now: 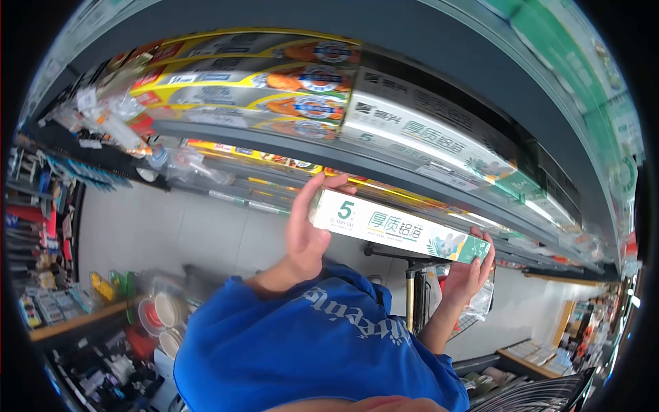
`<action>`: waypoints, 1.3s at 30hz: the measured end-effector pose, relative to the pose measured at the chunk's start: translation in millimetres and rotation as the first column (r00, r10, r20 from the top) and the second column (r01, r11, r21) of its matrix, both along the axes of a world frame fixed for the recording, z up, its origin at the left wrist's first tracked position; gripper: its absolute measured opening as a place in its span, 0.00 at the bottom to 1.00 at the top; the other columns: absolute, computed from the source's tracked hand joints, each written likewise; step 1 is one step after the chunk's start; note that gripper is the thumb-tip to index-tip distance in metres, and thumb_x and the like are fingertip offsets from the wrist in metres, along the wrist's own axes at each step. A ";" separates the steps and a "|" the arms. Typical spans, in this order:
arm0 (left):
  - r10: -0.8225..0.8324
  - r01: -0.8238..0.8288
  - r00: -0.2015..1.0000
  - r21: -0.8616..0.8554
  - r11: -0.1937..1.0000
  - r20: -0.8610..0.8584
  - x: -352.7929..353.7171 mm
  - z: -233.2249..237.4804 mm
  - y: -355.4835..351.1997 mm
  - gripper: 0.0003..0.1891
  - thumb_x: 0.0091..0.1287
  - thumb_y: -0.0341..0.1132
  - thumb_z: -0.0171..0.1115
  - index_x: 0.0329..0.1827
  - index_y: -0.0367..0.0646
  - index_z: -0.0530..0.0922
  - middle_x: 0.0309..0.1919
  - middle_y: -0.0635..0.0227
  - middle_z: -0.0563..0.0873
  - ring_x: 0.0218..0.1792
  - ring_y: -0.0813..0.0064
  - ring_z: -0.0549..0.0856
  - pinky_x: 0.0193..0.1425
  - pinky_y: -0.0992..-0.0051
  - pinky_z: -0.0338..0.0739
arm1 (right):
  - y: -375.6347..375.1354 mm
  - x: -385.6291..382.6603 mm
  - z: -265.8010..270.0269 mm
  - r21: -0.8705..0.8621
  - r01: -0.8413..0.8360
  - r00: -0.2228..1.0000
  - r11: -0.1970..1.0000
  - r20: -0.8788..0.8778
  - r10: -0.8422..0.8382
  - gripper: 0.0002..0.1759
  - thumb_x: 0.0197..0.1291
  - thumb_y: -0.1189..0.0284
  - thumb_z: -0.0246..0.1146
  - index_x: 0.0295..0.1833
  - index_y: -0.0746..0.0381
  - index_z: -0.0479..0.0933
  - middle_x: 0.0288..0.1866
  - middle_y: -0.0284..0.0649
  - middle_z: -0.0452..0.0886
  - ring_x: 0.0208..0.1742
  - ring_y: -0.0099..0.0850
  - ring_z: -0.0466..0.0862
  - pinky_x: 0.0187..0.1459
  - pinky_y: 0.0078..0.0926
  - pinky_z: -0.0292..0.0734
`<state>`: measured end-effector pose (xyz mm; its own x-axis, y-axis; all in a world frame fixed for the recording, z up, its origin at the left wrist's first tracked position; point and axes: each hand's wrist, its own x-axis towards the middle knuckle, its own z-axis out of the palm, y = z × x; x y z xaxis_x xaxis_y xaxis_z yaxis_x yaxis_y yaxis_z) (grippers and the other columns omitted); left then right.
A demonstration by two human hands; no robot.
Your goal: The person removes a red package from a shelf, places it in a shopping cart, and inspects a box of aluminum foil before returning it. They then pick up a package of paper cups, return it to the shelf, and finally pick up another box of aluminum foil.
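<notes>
A long white and green aluminium foil box (391,230) is held level in front of my chest, its printed side facing up toward me. My left hand (307,237) grips the box's left end, thumb in front and fingers over the top edge. At the green right end, my right hand (472,269) has its fingers wrapped around the box. Just beyond it, similar foil boxes (425,134) are stacked on the shelf (302,147).
Yellow and grey boxes (302,79) fill the shelf's left part. A cart (410,295) with plastic-wrapped goods stands beside me at right. Bowls (168,309) sit on a display behind me at left. More goods line the aisle on both sides.
</notes>
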<state>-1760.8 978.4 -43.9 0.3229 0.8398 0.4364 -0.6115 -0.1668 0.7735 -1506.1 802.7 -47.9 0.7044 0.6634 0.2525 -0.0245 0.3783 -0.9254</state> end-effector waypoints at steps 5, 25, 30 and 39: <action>-0.154 0.154 0.988 0.051 0.987 -0.006 13.6 -1.1 -9.1 0.40 0.70 0.32 0.62 0.80 0.31 0.52 0.70 0.44 0.70 0.70 0.57 0.73 0.74 0.62 0.66 | -17.8 10.4 -0.6 -0.018 0.156 0.985 0.988 -0.069 -0.157 0.33 0.74 0.58 0.55 0.74 0.68 0.61 0.67 0.52 0.72 0.67 0.41 0.77 0.66 0.43 0.76; -0.099 0.154 0.974 0.271 0.950 -0.205 23.4 -1.2 -2.6 0.39 0.64 0.33 0.72 0.75 0.30 0.62 0.60 0.53 0.76 0.59 0.67 0.78 0.65 0.68 0.71 | -41.6 28.3 -17.0 -0.102 0.314 0.940 0.944 -0.110 -0.324 0.28 0.79 0.54 0.48 0.70 0.67 0.66 0.65 0.49 0.75 0.64 0.40 0.80 0.62 0.43 0.80; -0.115 0.190 0.958 0.279 0.941 -0.263 25.0 -6.4 -0.9 0.36 0.65 0.34 0.71 0.72 0.32 0.63 0.57 0.55 0.76 0.56 0.69 0.77 0.63 0.69 0.72 | -46.3 31.2 -20.5 -0.130 0.303 0.936 0.944 -0.147 -0.321 0.26 0.79 0.56 0.48 0.70 0.66 0.66 0.64 0.48 0.76 0.62 0.40 0.81 0.60 0.43 0.82; 0.038 0.080 0.931 0.304 0.949 -0.364 49.2 -8.0 -22.3 0.35 0.66 0.32 0.68 0.73 0.34 0.61 0.60 0.53 0.76 0.60 0.66 0.78 0.67 0.66 0.71 | -72.5 58.8 -11.6 -0.164 0.400 0.915 0.902 0.019 -0.402 0.24 0.78 0.64 0.50 0.70 0.68 0.70 0.63 0.45 0.78 0.59 0.34 0.82 0.58 0.29 0.79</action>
